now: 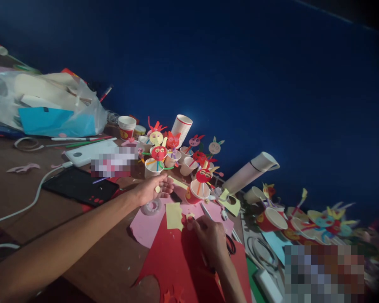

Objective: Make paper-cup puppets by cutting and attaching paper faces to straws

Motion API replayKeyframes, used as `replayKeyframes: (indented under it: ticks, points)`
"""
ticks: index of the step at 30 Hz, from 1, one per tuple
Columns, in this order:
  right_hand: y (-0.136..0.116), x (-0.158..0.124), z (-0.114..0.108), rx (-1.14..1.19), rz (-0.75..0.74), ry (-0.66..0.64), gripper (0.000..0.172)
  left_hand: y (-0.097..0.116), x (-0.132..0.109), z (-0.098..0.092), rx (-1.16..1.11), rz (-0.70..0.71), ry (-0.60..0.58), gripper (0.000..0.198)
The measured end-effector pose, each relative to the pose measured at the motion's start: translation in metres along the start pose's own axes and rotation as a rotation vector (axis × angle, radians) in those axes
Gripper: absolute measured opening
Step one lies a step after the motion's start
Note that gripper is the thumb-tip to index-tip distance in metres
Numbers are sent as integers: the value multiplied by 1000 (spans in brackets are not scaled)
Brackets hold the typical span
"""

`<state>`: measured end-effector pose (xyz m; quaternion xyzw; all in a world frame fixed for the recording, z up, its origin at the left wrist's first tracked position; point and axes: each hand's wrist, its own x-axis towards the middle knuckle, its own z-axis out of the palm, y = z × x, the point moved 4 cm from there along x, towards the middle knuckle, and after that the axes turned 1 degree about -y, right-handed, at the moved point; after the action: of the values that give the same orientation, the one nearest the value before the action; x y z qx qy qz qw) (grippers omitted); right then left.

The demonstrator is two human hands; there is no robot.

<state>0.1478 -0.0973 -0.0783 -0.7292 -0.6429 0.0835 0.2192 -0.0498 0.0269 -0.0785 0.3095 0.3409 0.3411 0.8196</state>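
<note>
My left hand (153,188) is turned palm up, its fingers loosely curled, with a small pale yellow paper disc (158,189) lying in it. My right hand (210,235) has its thumb and fingers drawn together over small paper pieces (187,221); what sits between the fingertips is too small to make out. Beneath it lies red paper (173,256) with cut edges, overlapping a pink sheet (145,229). A yellow paper scrap (174,216) and a tape roll (152,206) lie between the hands. Just beyond stands a paper cup (197,192) with a red paper-faced figure (204,175).
More cups with paper-faced figures (158,153) stand behind my left hand, near stacked cups (181,126). A white jug (252,170) leans in view at right, beside more cups (271,219). Left are a dark phone (78,185), a cabled white device (88,152) and a plastic bag (50,101).
</note>
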Motion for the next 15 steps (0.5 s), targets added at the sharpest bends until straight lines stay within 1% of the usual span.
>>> replayKeyframes:
  ticks: [4, 7, 11, 15]
  points:
    - [1, 1, -2, -67, -10, 40, 24, -1, -3, 7, -88, -72, -83, 34]
    - [-8, 4, -3, -82, -68, 108, 25, -6, -6, 13, -139, -111, -139, 42]
    - [-41, 10, -2, -54, -218, 164, 22, -19, -8, 23, -199, -136, -236, 48]
    - [-73, 18, 4, 25, -277, 117, 19, -31, -9, 31, -188, -107, -292, 48]
